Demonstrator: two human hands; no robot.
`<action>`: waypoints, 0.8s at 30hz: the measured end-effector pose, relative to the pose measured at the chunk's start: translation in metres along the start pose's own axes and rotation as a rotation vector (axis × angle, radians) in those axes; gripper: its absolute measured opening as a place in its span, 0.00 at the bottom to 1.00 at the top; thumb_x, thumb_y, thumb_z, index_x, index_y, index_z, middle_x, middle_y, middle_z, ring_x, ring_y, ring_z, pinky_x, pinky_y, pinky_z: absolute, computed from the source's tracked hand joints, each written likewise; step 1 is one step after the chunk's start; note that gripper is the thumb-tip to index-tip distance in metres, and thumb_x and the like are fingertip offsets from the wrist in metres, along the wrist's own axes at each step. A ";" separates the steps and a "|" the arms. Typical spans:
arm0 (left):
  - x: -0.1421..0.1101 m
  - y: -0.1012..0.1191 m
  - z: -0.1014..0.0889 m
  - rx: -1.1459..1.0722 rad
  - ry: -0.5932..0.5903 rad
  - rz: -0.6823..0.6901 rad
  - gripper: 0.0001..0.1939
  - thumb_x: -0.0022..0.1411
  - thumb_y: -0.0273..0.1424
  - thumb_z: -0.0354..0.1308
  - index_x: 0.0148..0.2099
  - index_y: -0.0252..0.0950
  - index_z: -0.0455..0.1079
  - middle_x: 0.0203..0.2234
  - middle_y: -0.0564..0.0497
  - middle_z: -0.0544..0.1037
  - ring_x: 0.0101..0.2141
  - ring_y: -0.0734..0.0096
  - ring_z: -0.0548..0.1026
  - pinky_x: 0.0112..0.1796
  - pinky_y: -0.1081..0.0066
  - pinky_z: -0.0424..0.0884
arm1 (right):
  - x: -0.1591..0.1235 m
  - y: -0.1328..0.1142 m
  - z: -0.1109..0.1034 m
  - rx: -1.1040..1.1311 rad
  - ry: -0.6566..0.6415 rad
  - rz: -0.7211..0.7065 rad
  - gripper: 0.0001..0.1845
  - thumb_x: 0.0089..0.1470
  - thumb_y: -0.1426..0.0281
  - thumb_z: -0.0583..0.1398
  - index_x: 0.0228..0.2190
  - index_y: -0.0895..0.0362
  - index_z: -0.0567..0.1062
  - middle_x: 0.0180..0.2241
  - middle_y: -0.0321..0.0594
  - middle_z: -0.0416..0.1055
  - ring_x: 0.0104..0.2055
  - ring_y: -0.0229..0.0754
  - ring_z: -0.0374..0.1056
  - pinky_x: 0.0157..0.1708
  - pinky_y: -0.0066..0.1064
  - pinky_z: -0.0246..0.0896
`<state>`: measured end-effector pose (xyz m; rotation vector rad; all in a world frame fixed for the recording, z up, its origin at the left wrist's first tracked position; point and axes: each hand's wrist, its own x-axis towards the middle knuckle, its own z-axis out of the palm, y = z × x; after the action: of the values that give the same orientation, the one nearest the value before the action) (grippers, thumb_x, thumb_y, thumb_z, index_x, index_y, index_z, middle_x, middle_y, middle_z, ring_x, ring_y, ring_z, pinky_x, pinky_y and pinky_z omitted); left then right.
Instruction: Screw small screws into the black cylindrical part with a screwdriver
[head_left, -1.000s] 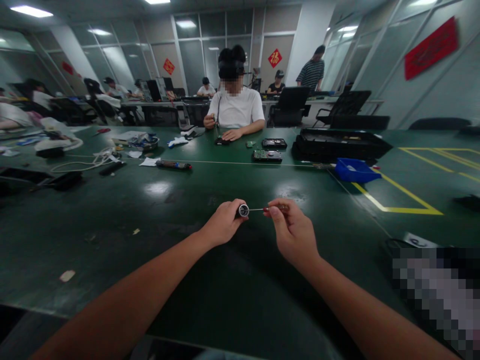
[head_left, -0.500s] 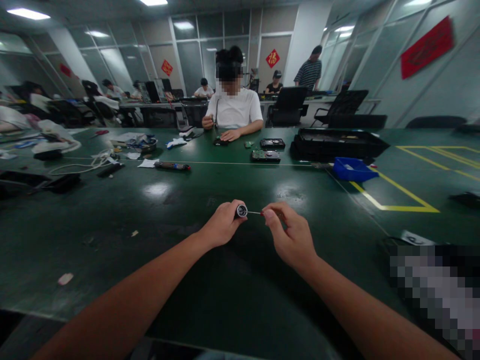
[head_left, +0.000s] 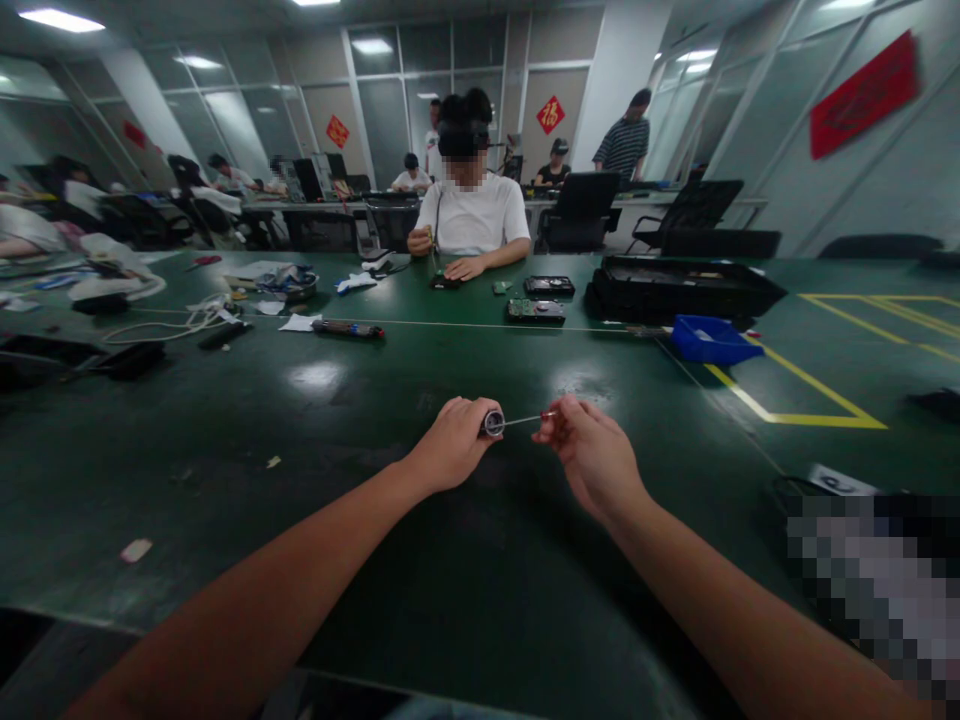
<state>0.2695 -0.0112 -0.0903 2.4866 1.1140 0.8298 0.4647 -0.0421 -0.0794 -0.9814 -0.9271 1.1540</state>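
My left hand (head_left: pixel 453 446) is wrapped round a dark cylinder (head_left: pixel 493 424) whose open, light-rimmed end faces me. What lies inside that end is too small to make out. From its opening a thin metal rod (head_left: pixel 521 421) reaches across to my right hand (head_left: pixel 596 450). The rod has a red end, pinched between the thumb and fingers of that hand. Both hands are raised over the near middle of the green table (head_left: pixel 360 600). The rest of the cylinder is hidden behind my left fingers.
Across the table a person (head_left: pixel 472 215) works by two hard drives (head_left: pixel 536 312). A blue bin (head_left: pixel 712 340) and a long black case (head_left: pixel 675 290) stand at right. An electric screwdriver (head_left: pixel 349 329) and a white cable (head_left: pixel 176 325) lie at left.
My right hand has turned and moved slightly right and up, and more of the rod shows between my hands. My left hand keeps its grip. Another person has appeared in the background.
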 end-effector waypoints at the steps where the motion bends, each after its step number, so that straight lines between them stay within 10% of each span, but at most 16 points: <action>1: 0.000 0.000 0.001 -0.004 -0.010 -0.009 0.05 0.66 0.27 0.56 0.44 0.38 0.65 0.36 0.51 0.74 0.38 0.64 0.70 0.48 0.58 0.66 | 0.001 0.000 -0.001 -0.045 0.033 -0.046 0.13 0.56 0.58 0.62 0.31 0.55 0.73 0.27 0.36 0.70 0.28 0.39 0.68 0.32 0.36 0.70; 24: -0.003 -0.003 0.003 -0.102 0.015 -0.084 0.07 0.66 0.28 0.56 0.47 0.38 0.65 0.39 0.50 0.74 0.41 0.62 0.71 0.48 0.58 0.66 | -0.022 -0.020 0.000 -0.853 -0.031 -0.562 0.07 0.65 0.65 0.54 0.36 0.52 0.69 0.29 0.37 0.76 0.32 0.42 0.74 0.34 0.34 0.65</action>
<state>0.2683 -0.0114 -0.0950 2.3378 1.1429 0.8603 0.4668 -0.0661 -0.0625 -1.2430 -1.6498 0.2683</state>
